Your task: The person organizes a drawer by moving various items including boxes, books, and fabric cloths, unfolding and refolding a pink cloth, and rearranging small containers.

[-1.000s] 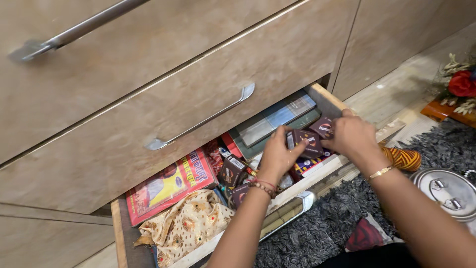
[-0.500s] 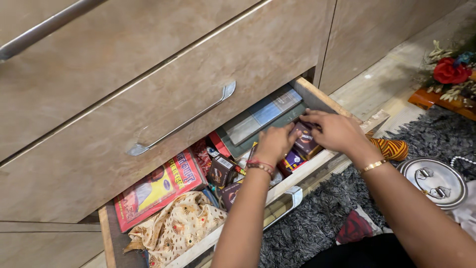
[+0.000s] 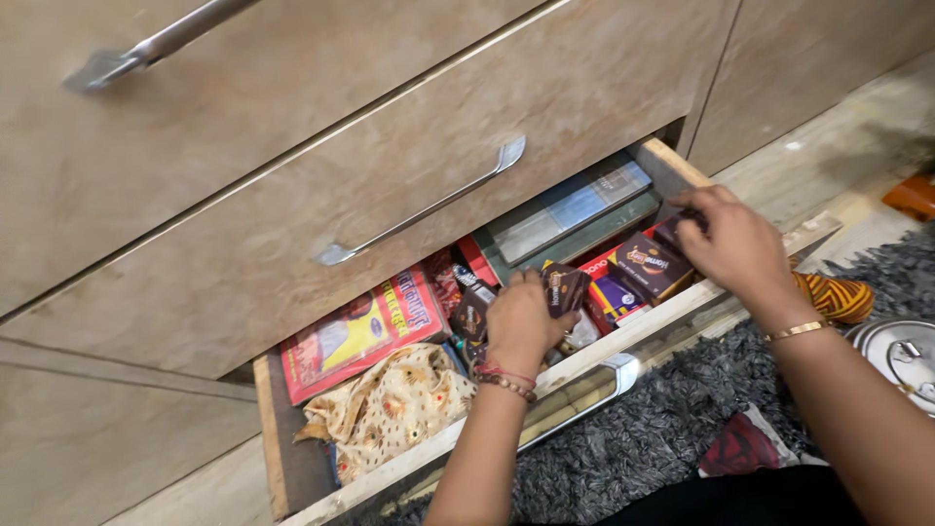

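Note:
My left hand (image 3: 519, 321) is inside the open bottom drawer (image 3: 273, 438) and grips a small dark brown box (image 3: 565, 287) at the drawer's middle. My right hand (image 3: 735, 244) reaches into the drawer's right end, its fingers on a small dark box (image 3: 672, 229) near the corner. Another brown box with an orange label (image 3: 651, 265) lies just left of that hand, on top of colourful packets (image 3: 612, 297). Both wrists wear bracelets.
The drawer also holds a red and yellow packet (image 3: 365, 331), a cream patterned cloth (image 3: 390, 414), flat grey-blue boxes (image 3: 570, 209) and more small brown boxes (image 3: 474, 312). A closed drawer with a metal handle (image 3: 424, 209) overhangs. A grey shaggy rug (image 3: 672, 419) and a steel lid (image 3: 901, 356) lie at right.
My left hand drew back toward the drawer's middle with one small brown box. My right hand shifted to the far right corner. The camera view swung, hiding the flowers.

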